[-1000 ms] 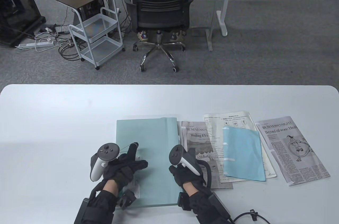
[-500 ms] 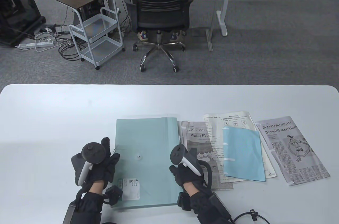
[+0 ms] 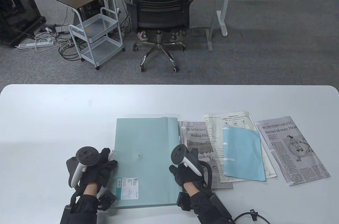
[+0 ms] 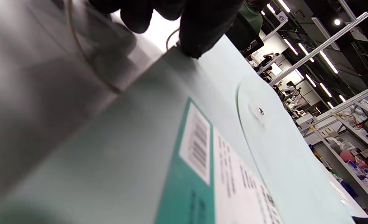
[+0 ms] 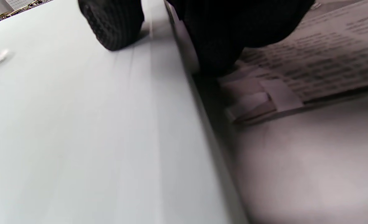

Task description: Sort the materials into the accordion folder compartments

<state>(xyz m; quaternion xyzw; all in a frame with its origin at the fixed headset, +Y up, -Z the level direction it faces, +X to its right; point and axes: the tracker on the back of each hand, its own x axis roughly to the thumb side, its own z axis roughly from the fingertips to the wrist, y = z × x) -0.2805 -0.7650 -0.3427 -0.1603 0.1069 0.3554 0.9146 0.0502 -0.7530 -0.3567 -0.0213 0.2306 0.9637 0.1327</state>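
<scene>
The pale green accordion folder lies flat and closed on the white table, with a round button at its middle and a barcode label near its front left. My left hand is at the folder's left edge; in the left wrist view one fingertip presses on that edge. A thin elastic cord runs from the hand to the folder's edge. My right hand grips the folder's right edge, thumb on top. Newspaper sheets lie to the right.
Right of the folder lie overlapping papers: a printed instruction sheet, a light blue plastic sleeve on top, and a second newspaper page at the far right. A black cable lies at the front right edge.
My left hand has moved from the folder's button leftward to the folder's left edge, and the cord has come off the button. The right hand has stayed put.
</scene>
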